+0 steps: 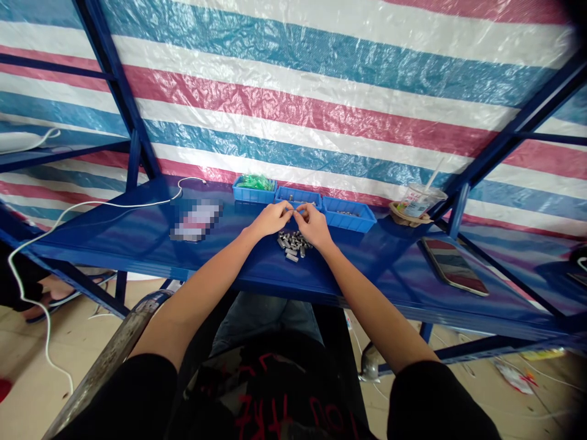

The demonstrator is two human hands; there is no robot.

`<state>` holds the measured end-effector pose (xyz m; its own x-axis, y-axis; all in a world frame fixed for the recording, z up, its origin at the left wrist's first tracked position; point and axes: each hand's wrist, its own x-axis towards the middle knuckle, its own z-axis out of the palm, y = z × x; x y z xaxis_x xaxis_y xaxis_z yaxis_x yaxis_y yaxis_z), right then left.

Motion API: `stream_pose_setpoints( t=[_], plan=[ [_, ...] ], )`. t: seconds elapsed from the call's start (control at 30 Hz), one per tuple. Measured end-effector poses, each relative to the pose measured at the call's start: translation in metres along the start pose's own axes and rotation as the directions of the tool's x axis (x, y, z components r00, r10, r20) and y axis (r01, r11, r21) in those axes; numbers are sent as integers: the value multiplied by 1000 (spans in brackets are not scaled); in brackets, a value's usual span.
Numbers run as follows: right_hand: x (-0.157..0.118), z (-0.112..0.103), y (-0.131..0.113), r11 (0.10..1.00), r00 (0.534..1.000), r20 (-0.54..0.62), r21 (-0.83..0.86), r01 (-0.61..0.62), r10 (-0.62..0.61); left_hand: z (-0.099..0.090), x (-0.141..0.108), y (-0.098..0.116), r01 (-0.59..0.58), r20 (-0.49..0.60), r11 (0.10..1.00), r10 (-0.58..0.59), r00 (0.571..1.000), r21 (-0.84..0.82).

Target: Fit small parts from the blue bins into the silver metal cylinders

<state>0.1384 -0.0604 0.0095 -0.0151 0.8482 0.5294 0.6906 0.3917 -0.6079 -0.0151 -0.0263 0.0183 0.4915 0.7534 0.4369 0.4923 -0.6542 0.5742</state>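
My left hand (pixel 274 218) and my right hand (pixel 312 224) meet fingertip to fingertip over the blue table. Both are closed in a pinch, and whatever sits between the fingertips is too small to make out. Just below them lies a loose pile of small silvery metal cylinders (pixel 293 243) on the tabletop. Behind my hands stands the middle blue bin (pixel 299 194), partly covered by my fingers, with a few small pieces inside. To its right is another blue bin (pixel 349 215) holding small metal parts. The left blue bin (pixel 254 194) contains green plastic material.
A plastic cup (pixel 416 200) with a straw sits in a brown holder (pixel 409 216) at the right. Nearer lies a phone (pixel 454 266). A blurred flat item (pixel 197 220) and a white cable (pixel 114 204) are on the left. Blue frame posts (pixel 121 91) flank the table.
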Motion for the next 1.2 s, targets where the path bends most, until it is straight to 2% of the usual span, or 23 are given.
stream_pose_setpoints(
  t=[0.17,0.23,0.3,0.4,0.5,0.6,0.7,0.8,0.87,0.97,1.07,1.2],
  plan=[
    [1,-3,-1,996,998,19,-67,54,-53,0,0,3,17,75,998,-12,997,-63],
    [4,-10,-1,994,999,-28,-102,32,-35,1,0,3,12,87,998,-6,996,-66],
    [7,-22,2,988,988,-150,-147,-43,21,2,0,2,12,108,998,-5,994,-67],
    [11,-44,12,935,910,-389,-248,-254,144,5,-2,2,28,197,997,-13,980,-74],
    [11,-57,23,865,874,-444,-340,-370,199,7,-3,2,55,296,996,-31,955,-75],
    [10,-53,26,875,905,-379,-351,-332,192,7,-2,1,61,308,997,-45,950,-43],
    [9,-37,23,930,960,-258,-315,-188,107,5,0,-2,76,276,996,-63,959,-36],
    [8,-23,17,968,993,-104,-240,-70,46,5,1,-6,82,198,993,-65,978,-79],
    [7,-18,13,983,1000,-20,-184,-26,23,6,3,-7,88,104,984,-72,992,-153],
    [5,-15,11,993,999,32,-113,39,-36,8,6,-5,126,-3,922,-137,991,-367],
    [4,-13,9,991,992,47,-48,123,-121,9,7,-3,168,0,814,-202,979,-556],
    [2,-11,5,982,977,97,31,185,-187,5,5,2,172,32,746,-198,980,-643]
  ],
)
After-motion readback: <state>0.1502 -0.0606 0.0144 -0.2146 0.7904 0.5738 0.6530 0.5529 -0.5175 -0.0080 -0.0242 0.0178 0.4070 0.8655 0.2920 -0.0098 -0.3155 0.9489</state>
